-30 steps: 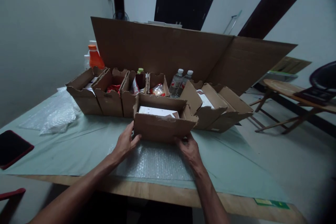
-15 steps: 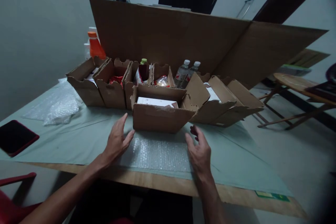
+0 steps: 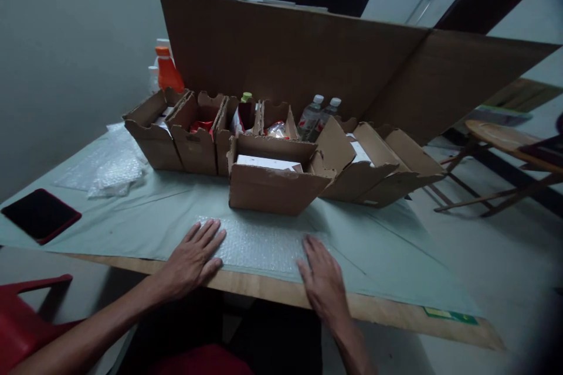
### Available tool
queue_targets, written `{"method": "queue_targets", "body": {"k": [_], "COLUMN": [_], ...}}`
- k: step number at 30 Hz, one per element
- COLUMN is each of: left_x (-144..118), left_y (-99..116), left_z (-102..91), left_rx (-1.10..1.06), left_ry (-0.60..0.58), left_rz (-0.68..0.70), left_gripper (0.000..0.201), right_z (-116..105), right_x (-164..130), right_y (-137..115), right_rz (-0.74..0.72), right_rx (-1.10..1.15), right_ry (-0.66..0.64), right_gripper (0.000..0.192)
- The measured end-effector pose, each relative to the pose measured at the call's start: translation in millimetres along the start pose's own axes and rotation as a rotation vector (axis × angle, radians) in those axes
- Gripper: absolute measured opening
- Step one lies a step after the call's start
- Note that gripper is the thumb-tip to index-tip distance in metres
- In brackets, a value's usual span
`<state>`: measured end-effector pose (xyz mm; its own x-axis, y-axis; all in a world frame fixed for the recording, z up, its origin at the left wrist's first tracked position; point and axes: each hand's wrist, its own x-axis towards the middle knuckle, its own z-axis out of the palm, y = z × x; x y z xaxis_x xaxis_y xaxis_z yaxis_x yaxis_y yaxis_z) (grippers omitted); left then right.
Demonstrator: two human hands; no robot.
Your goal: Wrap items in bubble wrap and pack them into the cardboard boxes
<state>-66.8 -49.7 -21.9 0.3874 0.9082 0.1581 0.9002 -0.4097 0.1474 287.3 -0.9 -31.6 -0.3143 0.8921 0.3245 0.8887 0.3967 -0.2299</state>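
Note:
A sheet of bubble wrap point(image 3: 261, 246) lies flat near the table's front edge. My left hand point(image 3: 193, 258) rests on its left end, fingers stretched out and palm down. At the right end, my right hand point(image 3: 323, 275) lies with its fingers extended, touching or just over the sheet's edge. Neither hand holds anything. Just beyond the sheet stands a cardboard box point(image 3: 275, 190) with an open top and a slanted right side. Inside that box shows a white carton point(image 3: 266, 163).
Several open cardboard bins point(image 3: 197, 149) stand in a row behind, others point(image 3: 373, 179) at the right. Two clear bottles point(image 3: 310, 117) and an orange bottle point(image 3: 169, 73) stand near a tall cardboard panel point(image 3: 281, 53). More bubble wrap point(image 3: 116, 170) and a phone point(image 3: 40, 215) lie left.
Both hands have come back from the sides of the front box toward me and down onto the bubble wrap. The front box stays in place, and the view has shifted slightly.

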Motion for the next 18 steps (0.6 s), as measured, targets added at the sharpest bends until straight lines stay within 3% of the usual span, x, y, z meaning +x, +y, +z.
{"method": "queue_targets", "body": {"k": [3,5,8,12,15,18], "left_x": [-3.3,-2.8,-3.1,-1.3,5.5,11.3], "left_y": [-6.7,-11.4,-21.7,-25.0,-15.5,-8.6], "left_z": [-8.5,-13.5,-26.6,-48.7,-54.2,-52.3], "left_rx": [-0.065,-0.102,-0.075,0.005,-0.069,-0.122], "left_ry": [-0.003,0.043,0.122,0.002,-0.066,-0.04], "left_rz": [-0.009,-0.071,-0.296,-0.555,-0.608,-0.637], "left_gripper": [0.052,0.046,0.043,0.039,0.02,0.013], "right_z": [-18.1,-25.6,-29.2,-27.2,-31.9,-46.4], "right_x": [-7.5,-0.3,24.7,57.4,63.5,53.0], "right_y": [44.8,55.2,51.6,43.5,40.9,33.5], "right_rz": [0.11,0.14,0.11,0.075,0.072,0.098], "right_rx": [-0.096,-0.122,-0.1,-0.071,-0.072,-0.044], "right_ry": [0.045,0.074,0.016,-0.148,-0.158,-0.174], "right_gripper": [0.048,0.047,0.044,0.042,0.027,0.022]}}
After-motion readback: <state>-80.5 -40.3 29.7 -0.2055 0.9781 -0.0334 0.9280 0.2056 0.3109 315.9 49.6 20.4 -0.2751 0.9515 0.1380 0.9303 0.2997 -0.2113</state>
